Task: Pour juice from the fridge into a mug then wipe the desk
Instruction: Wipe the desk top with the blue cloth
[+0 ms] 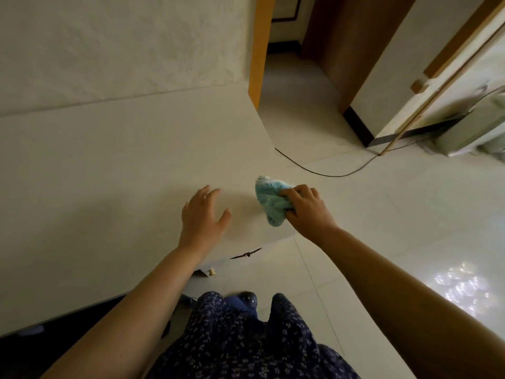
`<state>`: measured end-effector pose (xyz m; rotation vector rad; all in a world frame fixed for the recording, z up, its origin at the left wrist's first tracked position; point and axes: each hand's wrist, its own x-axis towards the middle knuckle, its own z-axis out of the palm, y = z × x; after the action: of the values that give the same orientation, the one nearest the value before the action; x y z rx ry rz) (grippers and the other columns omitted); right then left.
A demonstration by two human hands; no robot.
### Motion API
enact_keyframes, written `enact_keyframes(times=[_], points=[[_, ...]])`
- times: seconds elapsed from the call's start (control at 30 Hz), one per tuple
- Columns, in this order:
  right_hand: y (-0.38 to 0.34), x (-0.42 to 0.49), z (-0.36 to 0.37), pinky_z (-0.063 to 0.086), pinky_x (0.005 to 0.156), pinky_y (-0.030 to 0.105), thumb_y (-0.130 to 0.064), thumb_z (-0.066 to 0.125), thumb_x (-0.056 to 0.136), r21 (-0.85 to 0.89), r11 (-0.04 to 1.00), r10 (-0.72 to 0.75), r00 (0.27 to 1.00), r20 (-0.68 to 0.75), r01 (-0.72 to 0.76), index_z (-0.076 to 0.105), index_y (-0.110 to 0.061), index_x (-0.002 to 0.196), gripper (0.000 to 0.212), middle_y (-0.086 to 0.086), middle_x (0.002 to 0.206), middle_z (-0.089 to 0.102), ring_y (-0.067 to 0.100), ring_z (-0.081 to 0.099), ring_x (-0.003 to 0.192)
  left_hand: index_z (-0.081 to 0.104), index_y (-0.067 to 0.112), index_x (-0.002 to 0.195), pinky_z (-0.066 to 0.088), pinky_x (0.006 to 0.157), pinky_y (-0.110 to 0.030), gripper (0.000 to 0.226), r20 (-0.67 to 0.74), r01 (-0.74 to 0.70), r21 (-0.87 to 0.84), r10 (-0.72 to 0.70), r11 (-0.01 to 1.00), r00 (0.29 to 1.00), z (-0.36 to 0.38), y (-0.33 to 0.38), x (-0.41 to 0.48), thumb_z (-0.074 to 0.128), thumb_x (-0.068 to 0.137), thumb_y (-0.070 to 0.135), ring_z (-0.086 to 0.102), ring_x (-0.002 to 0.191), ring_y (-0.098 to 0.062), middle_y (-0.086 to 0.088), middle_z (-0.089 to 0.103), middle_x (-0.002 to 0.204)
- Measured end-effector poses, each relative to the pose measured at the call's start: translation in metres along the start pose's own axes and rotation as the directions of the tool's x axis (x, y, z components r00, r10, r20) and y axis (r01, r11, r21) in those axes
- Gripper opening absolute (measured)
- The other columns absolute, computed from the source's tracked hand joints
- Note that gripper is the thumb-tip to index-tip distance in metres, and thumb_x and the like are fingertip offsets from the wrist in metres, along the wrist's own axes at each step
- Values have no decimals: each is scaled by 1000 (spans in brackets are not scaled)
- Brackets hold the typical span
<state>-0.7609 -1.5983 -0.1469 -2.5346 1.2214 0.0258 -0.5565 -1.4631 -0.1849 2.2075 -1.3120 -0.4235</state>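
Observation:
A white desk (114,165) fills the left and middle of the view, set against a pale wall. My right hand (307,212) grips a bunched light-blue cloth (270,201) close to the desk's right front corner; whether the cloth touches the surface is unclear. My left hand (203,214) hovers over the desk just left of the cloth, fingers spread and holding nothing. No mug or juice is in sight.
A black cable (322,172) runs over the pale tiled floor beyond the desk's right edge. A doorway with a brown door (338,50) lies at the far right. A white appliance (470,127) stands at the right edge. My patterned dark-blue clothing (246,340) is below.

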Motion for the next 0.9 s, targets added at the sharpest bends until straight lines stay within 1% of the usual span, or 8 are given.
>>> enact_keyframes(times=[0.1,0.17,0.3,0.47,0.6,0.67,0.8,0.9], points=[[6,11,16,41,99,42,-27,51,90,30,999,-24,998,50,22,44,-23,131,42,10,132,44,30,39,119,44,15,136,26,110,-55,51,-2,49,34,-49,998,999,7,3,2,53,91,37,30,139,-27,-12,38,147],[10,16,29,37,104,43,-30,49,91,52,997,-61,986,153,54,39,-28,136,46,7,139,39,29,35,126,43,15,137,24,110,-55,53,-6,85,37,-84,996,996,11,3,-2,50,91,40,28,139,-27,-12,36,148],[24,15,50,23,113,50,-50,37,93,-100,973,-150,903,403,206,10,-38,146,60,5,156,14,31,12,142,44,17,137,23,111,-56,57,-16,203,54,-203,978,979,19,6,-14,48,88,47,29,139,-29,-11,36,148],[31,15,52,13,116,50,-47,24,96,-137,960,-192,929,318,245,7,-35,147,55,4,158,2,30,-2,145,36,22,142,14,115,-53,57,-31,303,56,-302,951,953,32,17,-39,51,92,43,19,143,-28,-9,28,153],[45,17,59,-5,116,51,-49,12,97,-212,946,-151,912,381,245,-17,-41,143,55,1,158,-14,26,-17,143,35,22,143,13,114,-53,65,-46,354,62,-352,933,935,39,22,-55,36,87,54,18,143,-29,-10,29,153],[50,22,65,-7,115,53,-49,11,97,-262,931,-140,911,388,254,-23,-43,140,55,0,157,-18,26,-19,142,33,24,145,11,114,-53,70,-56,371,71,-368,926,928,41,24,-62,29,84,59,15,144,-28,-9,27,154],[46,22,67,-6,114,55,-49,12,97,-278,928,-123,908,401,248,-20,-41,142,56,2,156,-19,29,-19,142,30,30,145,6,114,-52,76,-80,396,109,-389,912,918,43,31,-78,15,80,66,10,145,-27,-7,23,155],[42,19,62,-3,116,53,-47,17,97,-237,939,-154,920,362,250,-8,-36,146,57,4,158,-9,30,-12,144,30,31,145,6,115,-51,71,-104,425,149,-413,893,905,43,45,-85,19,82,62,9,145,-26,-6,22,155]])
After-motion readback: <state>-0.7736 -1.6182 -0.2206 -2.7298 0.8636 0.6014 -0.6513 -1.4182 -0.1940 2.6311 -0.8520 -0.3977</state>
